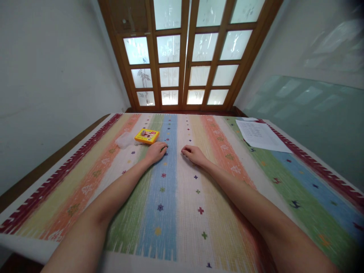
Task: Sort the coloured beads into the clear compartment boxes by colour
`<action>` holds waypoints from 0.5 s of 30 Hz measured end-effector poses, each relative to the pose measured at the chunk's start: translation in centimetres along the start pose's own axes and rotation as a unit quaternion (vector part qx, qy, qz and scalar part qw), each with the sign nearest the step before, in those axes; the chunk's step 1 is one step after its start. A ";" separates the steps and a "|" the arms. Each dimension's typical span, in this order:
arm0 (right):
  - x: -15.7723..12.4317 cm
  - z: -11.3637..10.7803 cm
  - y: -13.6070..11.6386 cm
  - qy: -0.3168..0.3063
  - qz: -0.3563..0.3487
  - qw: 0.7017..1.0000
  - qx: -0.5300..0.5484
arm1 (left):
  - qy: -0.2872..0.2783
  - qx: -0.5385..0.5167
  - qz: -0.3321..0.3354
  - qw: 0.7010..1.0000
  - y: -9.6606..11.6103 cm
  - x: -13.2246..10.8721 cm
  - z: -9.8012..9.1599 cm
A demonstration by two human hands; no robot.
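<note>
My left hand (157, 152) rests on the striped tablecloth with its fingers curled in, and nothing shows in it. Just beyond it lies a small yellow box (146, 136) with a picture and a red label on its top. A crumpled clear plastic bag (126, 140) sits against the left side of that box. Across a short gap, my right hand (194, 154) also lies on the cloth, loosely closed, with no object visible in it. Neither hand holds the box.
The tablecloth (186, 212) has coloured stripes and covers the whole table. Printed paper sheets (260, 135) lie at the far right. Behind the table stand wooden doors with glass panes (172, 49). A glass panel (307, 110) leans along the right wall.
</note>
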State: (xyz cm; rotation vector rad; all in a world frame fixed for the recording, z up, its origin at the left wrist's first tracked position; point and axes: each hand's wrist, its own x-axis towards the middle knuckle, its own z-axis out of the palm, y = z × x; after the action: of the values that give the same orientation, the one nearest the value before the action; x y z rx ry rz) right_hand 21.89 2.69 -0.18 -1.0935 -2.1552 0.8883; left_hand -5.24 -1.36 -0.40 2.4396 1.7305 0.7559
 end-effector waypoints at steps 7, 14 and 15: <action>6.0 4.4 -3.0 0.038 -0.015 0.995 -0.094 | 0.123 -0.010 -0.079 0.989 -3.3 -4.4 -5.2; 13.6 9.3 -8.0 0.029 0.091 0.981 -0.168 | 0.267 0.027 -0.449 0.852 -13.2 -6.6 -10.2; 14.4 9.8 -8.5 0.026 0.112 0.979 -0.169 | 0.251 -0.003 -0.476 0.843 -14.1 -6.7 -10.4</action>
State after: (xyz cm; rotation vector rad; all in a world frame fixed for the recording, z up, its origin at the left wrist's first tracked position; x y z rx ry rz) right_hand 3.45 8.02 2.78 -1.5322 -2.2208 0.5884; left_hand -23.55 -4.59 1.85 1.0602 2.6837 1.2325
